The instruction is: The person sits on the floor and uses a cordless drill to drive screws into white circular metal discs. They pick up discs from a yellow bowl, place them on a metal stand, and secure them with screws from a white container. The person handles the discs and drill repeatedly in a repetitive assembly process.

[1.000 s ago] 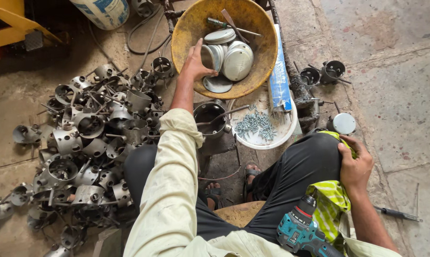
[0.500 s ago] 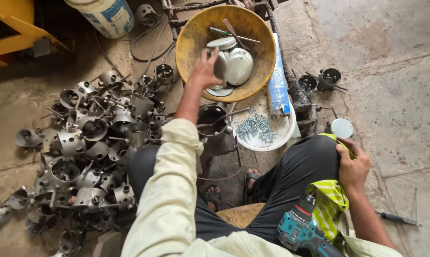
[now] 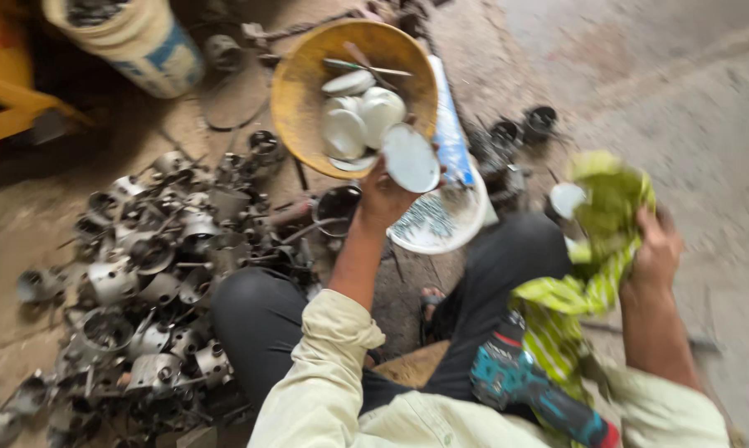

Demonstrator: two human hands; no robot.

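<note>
Bare concrete floor (image 3: 681,91) spreads under me, stained and dusty, and I sit low on it with my knees apart. My left hand (image 3: 384,195) is stretched to the far middle of the scene, fingers pinching a round white metal disc (image 3: 410,158) by its near edge, so that it stands tilted just over the near rim of the yellow bowl (image 3: 295,91). More pale discs and caps lie heaped inside that bowl with a thin tool across them. Just near the bowl sits a white plate (image 3: 453,220) with small screws scattered on it, partly under my wrist. My right hand (image 3: 658,249) is on the right, fingers closed around a bunched green and yellow striped cloth (image 3: 598,241) that hangs down to my lap. A teal power drill (image 3: 524,386) rests against my right thigh. To the left a pile of grey metal housings (image 3: 142,282) covers the floor, and a white bucket (image 3: 134,41) stands at the far left.
</note>
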